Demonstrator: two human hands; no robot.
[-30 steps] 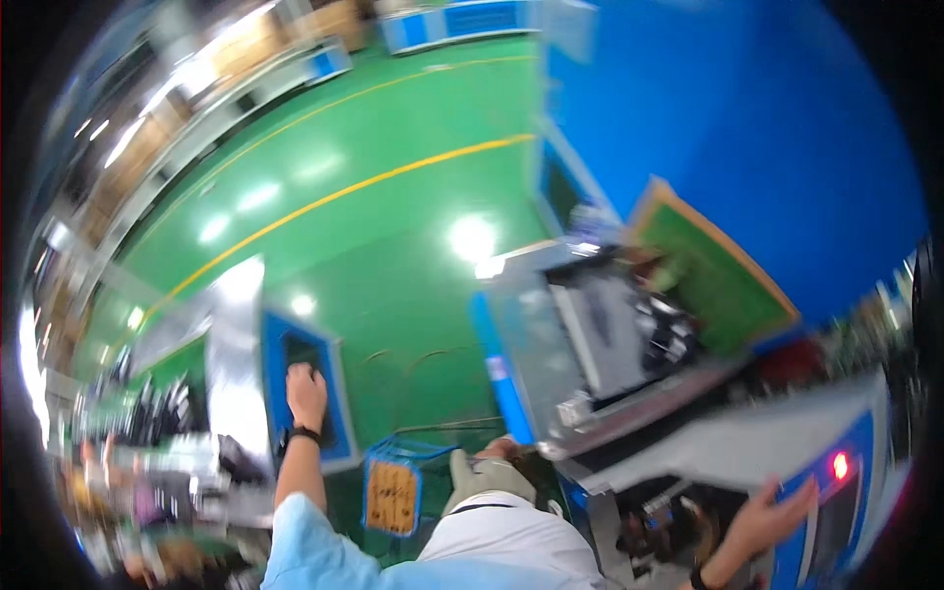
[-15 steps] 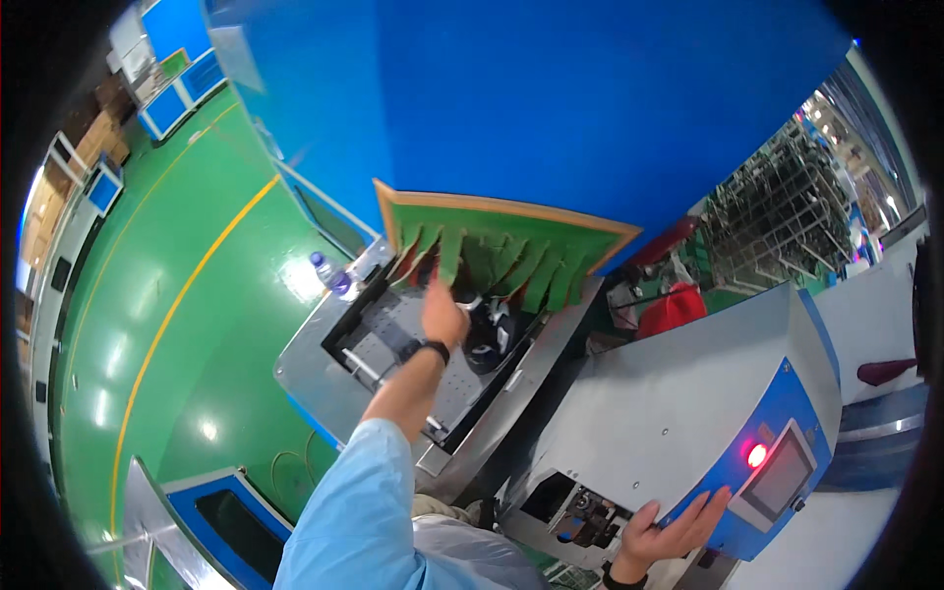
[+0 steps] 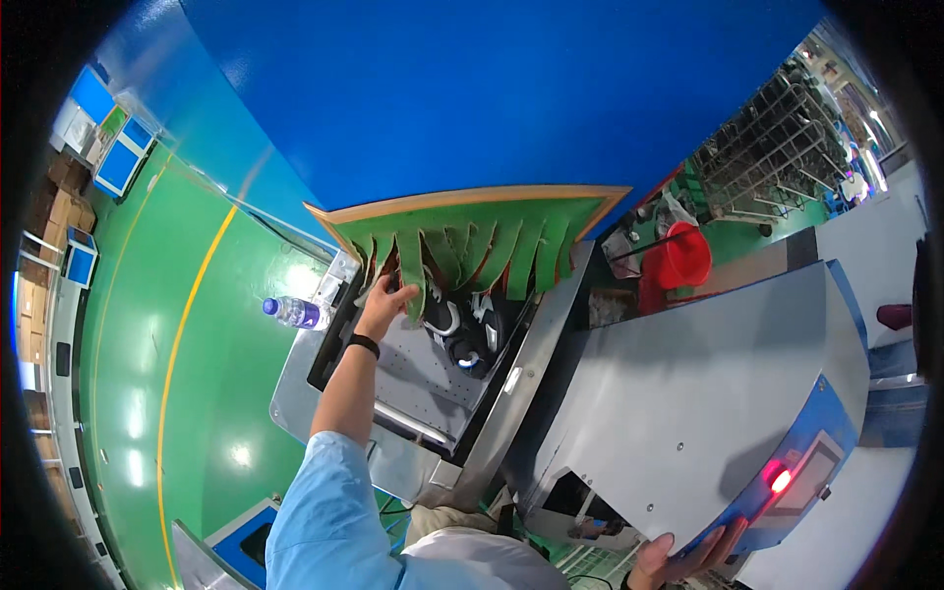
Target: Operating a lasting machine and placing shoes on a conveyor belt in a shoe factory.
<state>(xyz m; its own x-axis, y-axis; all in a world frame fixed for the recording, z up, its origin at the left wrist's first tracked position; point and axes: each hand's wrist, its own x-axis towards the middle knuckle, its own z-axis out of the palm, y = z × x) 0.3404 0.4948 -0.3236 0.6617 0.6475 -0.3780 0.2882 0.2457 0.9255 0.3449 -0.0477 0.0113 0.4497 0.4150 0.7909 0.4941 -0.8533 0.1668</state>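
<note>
My left hand (image 3: 385, 307) reaches to the green strip curtain (image 3: 472, 246), its thumb and fingers apart beside the hanging strips. I see nothing held in it, though the fingertips are partly hidden. Just right of it, black-and-white shoes (image 3: 489, 324) lie on a grey perforated plate (image 3: 418, 379), partly under the strips. My right hand (image 3: 688, 562) rests at the lower edge of a grey machine's blue control panel (image 3: 728, 521), fingers stretched out. A red light (image 3: 781, 481) glows on that panel, near a screen.
A tall blue housing (image 3: 472, 98) rises behind the curtain. A plastic bottle (image 3: 293, 313) with a purple label lies left of the plate. Beyond the grey machine (image 3: 678, 374) are a red bucket (image 3: 685, 256) and a wire rack (image 3: 777, 147). Green floor (image 3: 226, 374) stretches left.
My left hand has moved left, away from the shoes, to the strips at the curtain's left side. More of the shoes shows now. My right hand has stayed by the panel while the view shifted.
</note>
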